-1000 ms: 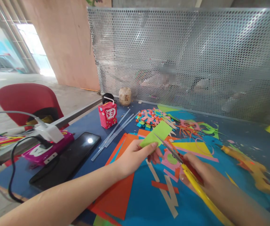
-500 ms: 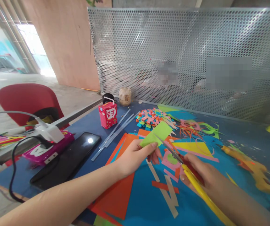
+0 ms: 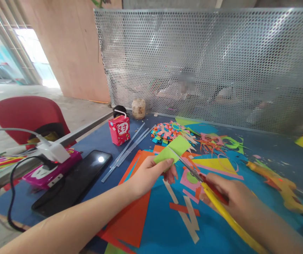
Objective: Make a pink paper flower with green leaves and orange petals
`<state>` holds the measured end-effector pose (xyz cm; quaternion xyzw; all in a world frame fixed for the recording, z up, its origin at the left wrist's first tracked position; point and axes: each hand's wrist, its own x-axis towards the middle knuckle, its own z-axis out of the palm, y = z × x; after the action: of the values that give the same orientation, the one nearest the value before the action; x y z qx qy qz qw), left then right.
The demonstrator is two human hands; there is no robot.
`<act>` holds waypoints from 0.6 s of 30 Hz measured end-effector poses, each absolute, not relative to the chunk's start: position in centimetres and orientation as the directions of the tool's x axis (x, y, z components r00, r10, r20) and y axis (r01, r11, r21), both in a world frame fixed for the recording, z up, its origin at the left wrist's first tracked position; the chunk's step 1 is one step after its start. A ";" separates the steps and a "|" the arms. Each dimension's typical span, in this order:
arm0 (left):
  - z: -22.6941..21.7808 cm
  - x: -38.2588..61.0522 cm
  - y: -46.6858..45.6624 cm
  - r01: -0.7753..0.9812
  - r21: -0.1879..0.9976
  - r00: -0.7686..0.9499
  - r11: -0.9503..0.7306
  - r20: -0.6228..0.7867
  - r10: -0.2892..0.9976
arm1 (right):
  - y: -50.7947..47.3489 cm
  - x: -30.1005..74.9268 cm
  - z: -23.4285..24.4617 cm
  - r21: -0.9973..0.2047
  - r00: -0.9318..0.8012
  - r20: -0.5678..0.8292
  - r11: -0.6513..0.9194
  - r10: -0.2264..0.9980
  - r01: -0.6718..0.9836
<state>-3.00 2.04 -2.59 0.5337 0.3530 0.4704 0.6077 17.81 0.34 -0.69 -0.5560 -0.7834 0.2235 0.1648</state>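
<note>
A light green piece of paper (image 3: 179, 144) is pinched in my left hand (image 3: 153, 173), thumb on top and fingers beneath. My right hand (image 3: 224, 188) grips yellow-handled scissors (image 3: 211, 197), whose blades lie against the green paper's near edge. Below the hands, cream and orange paper strips (image 3: 184, 209) lie on a large blue sheet (image 3: 167, 231). Orange sheets (image 3: 132, 222) are stacked to the left, partly under my left arm. Pink scraps and a small green round piece (image 3: 193, 177) sit beneath the scissors.
A red drink carton (image 3: 119, 130) with a straw, clear glue sticks (image 3: 130, 150), a black phone (image 3: 73, 183) and a purple power strip (image 3: 49, 173) occupy the left. Fringed paper flowers (image 3: 168, 131) lie behind my hands; a yellow glue gun (image 3: 278, 187) rests right. A perforated metal panel (image 3: 199, 46) stands behind.
The view has shifted slightly, so most things sit a little further left. Both hands keep their holds on the green paper and the scissors.
</note>
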 end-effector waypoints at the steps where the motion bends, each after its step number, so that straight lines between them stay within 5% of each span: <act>1: -2.6 -3.0 2.0 -0.210 0.978 0.316 -0.010 0.078 0.946 | 0.3 17.7 -0.6 -0.531 -0.322 0.008 0.277 0.947 0.801; 18: -2.9 -3.3 2.1 -0.157 0.987 0.390 -0.017 0.078 0.917 | 0.1 17.4 0.2 -0.579 -0.307 -0.003 0.249 0.952 0.777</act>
<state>-3.33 2.10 -2.86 0.5633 0.3373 0.4371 0.6147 17.35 0.08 0.17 -0.5611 -0.7700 0.2463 0.1777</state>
